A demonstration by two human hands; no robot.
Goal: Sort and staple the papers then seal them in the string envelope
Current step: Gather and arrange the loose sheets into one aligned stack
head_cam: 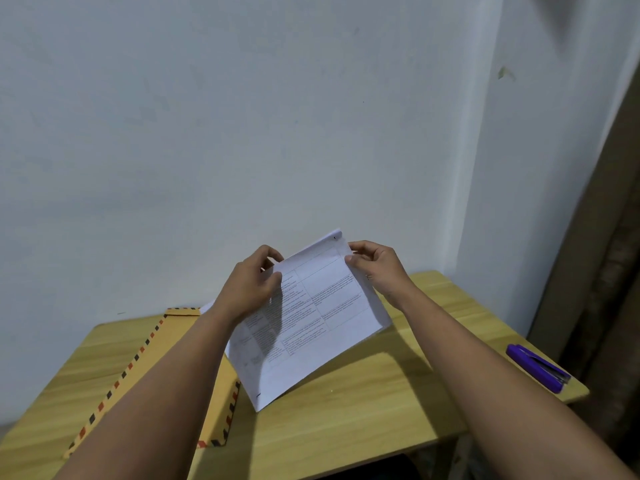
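Above the table's middle, the left hand and right hand each pinch a top corner of the papers, which hang tilted between them.

Two bare forearms reach in from the lower edge — no sleeves, cuffs or gloves show anywhere along them. The left hand and right hand are bare too — no rings, watch or bracelet visible at the wrists behind the hands, nails short and plain.
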